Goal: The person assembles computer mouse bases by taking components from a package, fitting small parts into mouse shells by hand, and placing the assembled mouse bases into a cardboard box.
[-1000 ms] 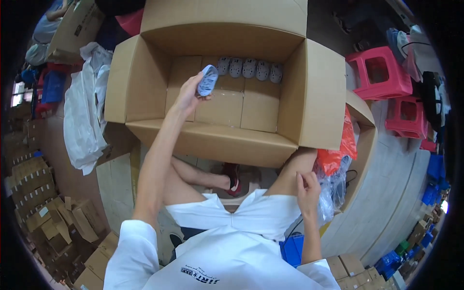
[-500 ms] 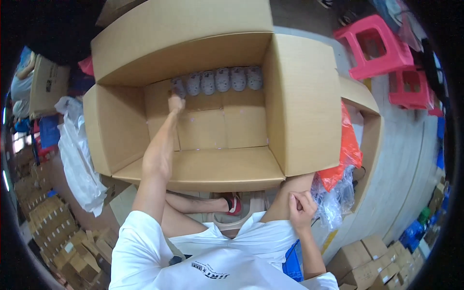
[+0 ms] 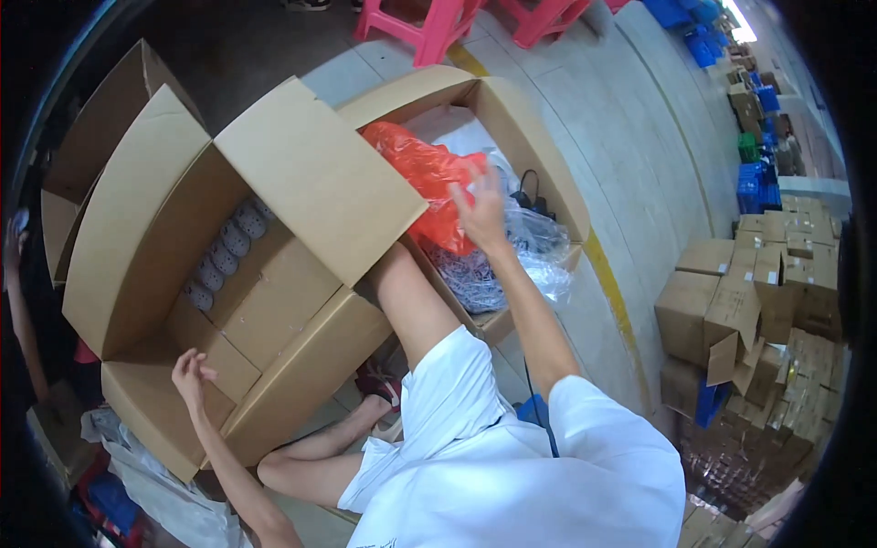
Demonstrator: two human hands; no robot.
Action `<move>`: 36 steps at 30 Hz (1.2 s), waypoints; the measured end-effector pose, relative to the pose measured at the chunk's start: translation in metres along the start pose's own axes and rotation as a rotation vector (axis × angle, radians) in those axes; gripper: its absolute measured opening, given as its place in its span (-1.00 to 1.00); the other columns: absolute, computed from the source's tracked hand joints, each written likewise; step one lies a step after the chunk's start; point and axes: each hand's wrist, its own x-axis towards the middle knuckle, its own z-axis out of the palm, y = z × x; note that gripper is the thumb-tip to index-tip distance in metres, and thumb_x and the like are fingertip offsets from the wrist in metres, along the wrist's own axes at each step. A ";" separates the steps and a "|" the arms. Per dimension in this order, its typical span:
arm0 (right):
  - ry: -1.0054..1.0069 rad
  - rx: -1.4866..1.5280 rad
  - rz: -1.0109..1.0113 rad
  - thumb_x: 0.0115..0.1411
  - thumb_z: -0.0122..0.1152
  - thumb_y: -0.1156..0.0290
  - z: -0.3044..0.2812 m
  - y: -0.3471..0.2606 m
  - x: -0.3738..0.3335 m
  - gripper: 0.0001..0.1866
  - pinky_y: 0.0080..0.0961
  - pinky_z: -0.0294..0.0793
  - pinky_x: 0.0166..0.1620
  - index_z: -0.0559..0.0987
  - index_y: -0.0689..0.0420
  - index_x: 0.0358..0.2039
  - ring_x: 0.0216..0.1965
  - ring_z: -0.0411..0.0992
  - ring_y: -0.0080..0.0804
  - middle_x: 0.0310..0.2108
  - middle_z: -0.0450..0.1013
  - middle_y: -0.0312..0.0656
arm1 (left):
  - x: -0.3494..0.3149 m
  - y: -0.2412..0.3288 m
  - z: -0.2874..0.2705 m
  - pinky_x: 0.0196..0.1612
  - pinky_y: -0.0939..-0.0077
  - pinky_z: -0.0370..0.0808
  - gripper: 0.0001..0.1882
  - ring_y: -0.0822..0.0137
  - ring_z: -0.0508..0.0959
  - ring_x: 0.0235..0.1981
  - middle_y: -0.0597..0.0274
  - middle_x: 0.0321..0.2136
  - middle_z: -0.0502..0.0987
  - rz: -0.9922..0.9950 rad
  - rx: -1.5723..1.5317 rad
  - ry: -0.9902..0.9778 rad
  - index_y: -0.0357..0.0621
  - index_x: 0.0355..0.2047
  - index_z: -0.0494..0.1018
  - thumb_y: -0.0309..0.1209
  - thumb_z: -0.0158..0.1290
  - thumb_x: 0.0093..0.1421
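Observation:
A large open cardboard box (image 3: 290,290) sits in front of me, tilted to the left in view. Along its far inner wall stands a row of several grey clogs with holes (image 3: 224,258). My left hand (image 3: 194,373) hovers over the box's near left end, fingers loosely bent and apart, holding nothing. To the right, my right hand (image 3: 482,212) is over a second open carton (image 3: 534,146), fingers spread beside a red plastic bag (image 3: 425,173). Clear plastic bags (image 3: 539,239) lie under that wrist. Whether the right fingers touch the red bag is unclear.
Pink stools (image 3: 429,29) stand beyond the boxes. Stacked cartons (image 3: 722,292) rise at the right, past a yellow floor line (image 3: 614,292). White plastic sheeting (image 3: 155,475) lies at the lower left. Another person's arm (image 3: 23,320) shows at the far left.
My view has swung right. My left hand has let go of the leftmost clog and drawn back from the row; my right hand has gone from my thigh to above the second carton and opened.

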 end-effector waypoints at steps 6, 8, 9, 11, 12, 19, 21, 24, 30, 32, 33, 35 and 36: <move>-0.472 0.410 0.039 0.19 0.13 0.29 0.035 0.040 0.001 -0.71 -0.49 0.45 -0.21 0.60 0.21 -0.19 -0.36 0.49 -0.32 -0.39 0.57 -0.14 | -0.105 0.018 0.000 -0.81 0.79 0.06 -0.79 0.64 0.21 -0.80 0.17 -0.28 0.58 0.015 0.084 0.204 -0.26 -0.14 0.49 -0.52 0.03 0.22; -0.190 0.322 0.375 0.18 0.14 0.30 0.024 0.064 0.025 -0.75 -0.44 0.47 -0.27 0.63 0.23 -0.34 -0.42 0.50 -0.25 -0.46 0.58 -0.17 | -0.159 0.049 0.030 -0.79 0.77 0.02 -0.80 0.65 0.18 -0.80 0.22 -0.31 0.58 -0.003 0.108 0.260 -0.23 -0.16 0.51 -0.55 0.04 0.19; -0.138 0.203 0.446 0.15 0.16 0.28 0.030 0.090 0.038 -0.73 -0.39 0.48 -0.25 0.62 0.25 -0.35 -0.37 0.52 -0.17 -0.43 0.57 -0.11 | -0.173 0.047 0.030 -0.76 0.78 0.04 -0.80 0.65 0.20 -0.78 0.25 -0.34 0.56 -0.038 0.093 0.292 -0.22 -0.17 0.50 -0.56 0.04 0.18; -0.101 0.099 0.529 0.12 0.18 0.27 0.046 0.116 0.044 -0.71 -0.34 0.49 -0.23 0.61 0.27 -0.35 -0.33 0.53 -0.10 -0.40 0.57 -0.05 | -0.193 0.048 0.030 -0.74 0.79 0.07 -0.80 0.65 0.22 -0.76 0.27 -0.38 0.55 -0.072 0.096 0.337 -0.21 -0.18 0.50 -0.57 0.05 0.17; -0.246 0.116 0.612 0.11 0.17 0.27 0.055 0.123 0.056 -0.71 -0.32 0.49 -0.21 0.60 0.28 -0.33 -0.31 0.53 -0.08 -0.38 0.57 -0.02 | -0.200 0.051 0.030 -0.73 0.80 0.08 -0.80 0.64 0.23 -0.75 0.28 -0.41 0.53 -0.062 0.075 0.319 -0.21 -0.18 0.49 -0.58 0.04 0.17; -1.278 0.200 1.119 0.06 0.12 0.32 0.101 0.181 0.131 -0.62 -0.14 0.48 -0.12 0.55 0.36 -0.20 -0.17 0.50 0.11 -0.23 0.52 0.17 | -0.220 0.115 0.106 -0.65 0.84 0.14 -0.83 0.60 0.30 -0.68 0.34 -0.54 0.41 0.053 0.004 0.312 -0.19 -0.23 0.45 -0.62 0.03 0.15; -1.033 0.051 0.906 0.06 0.11 0.34 0.107 0.172 0.093 -0.61 -0.10 0.48 -0.14 0.53 0.37 -0.17 -0.18 0.50 0.15 -0.24 0.51 0.20 | -0.226 0.129 0.132 -0.64 0.85 0.14 -0.84 0.60 0.31 -0.66 0.35 -0.56 0.39 0.081 0.006 0.339 -0.18 -0.25 0.44 -0.62 0.03 0.14; -0.333 -0.016 0.607 0.06 0.12 0.37 0.070 0.161 0.047 -0.64 -0.16 0.49 -0.27 0.49 0.35 -0.17 -0.32 0.50 0.07 -0.34 0.52 0.14 | -0.229 0.134 0.161 -0.67 0.84 0.13 -0.86 0.59 0.30 -0.69 0.35 -0.56 0.40 0.114 0.011 0.246 -0.17 -0.30 0.41 -0.63 0.02 0.14; -0.140 0.905 0.755 0.05 0.14 0.59 -0.084 0.044 -0.021 -0.74 -0.68 0.38 -0.55 0.42 0.27 -0.21 -0.65 0.39 -0.52 -0.57 0.46 -0.14 | -0.247 0.121 0.270 -0.54 0.73 0.38 -0.68 0.52 0.43 -0.57 0.13 -0.24 0.56 -0.095 -0.091 -0.297 -0.21 -0.09 0.43 -0.58 0.08 0.11; -0.390 1.253 0.861 0.06 0.19 0.61 -0.101 -0.024 -0.070 -0.78 -0.64 0.45 -0.55 0.45 0.22 -0.24 -0.63 0.41 -0.49 -0.56 0.46 -0.20 | -0.265 0.112 0.331 -0.25 0.59 0.48 -0.59 0.37 0.54 -0.29 0.10 -0.17 0.55 0.040 -0.380 -0.358 -0.26 0.01 0.37 -0.58 0.07 0.10; -0.534 1.222 0.879 0.07 0.23 0.60 -0.105 -0.052 -0.097 -0.79 -0.64 0.46 -0.54 0.48 0.22 -0.25 -0.61 0.41 -0.50 -0.56 0.45 -0.21 | -0.266 0.101 0.343 -0.10 0.50 0.46 -0.53 0.23 0.52 -0.10 0.09 -0.18 0.54 0.024 -0.454 -0.460 -0.31 0.07 0.31 -0.54 0.07 0.12; -0.877 1.232 0.851 0.12 0.22 0.53 -0.134 -0.107 -0.124 -0.81 -0.66 0.49 -0.46 0.52 0.27 -0.23 -0.56 0.44 -0.55 -0.48 0.49 -0.21 | -0.274 0.096 0.345 -0.17 0.48 0.49 -0.59 0.17 0.57 -0.26 0.03 -0.29 0.55 -0.239 -0.526 -0.458 -0.37 -0.01 0.34 -0.51 0.05 0.11; -0.957 1.239 0.811 0.13 0.22 0.51 -0.132 -0.109 -0.133 -0.83 -0.68 0.47 -0.46 0.54 0.27 -0.26 -0.55 0.44 -0.56 -0.48 0.50 -0.22 | -0.278 0.091 0.339 -0.17 0.48 0.49 -0.59 0.17 0.57 -0.26 0.03 -0.29 0.55 -0.230 -0.536 -0.457 -0.37 -0.01 0.34 -0.51 0.05 0.11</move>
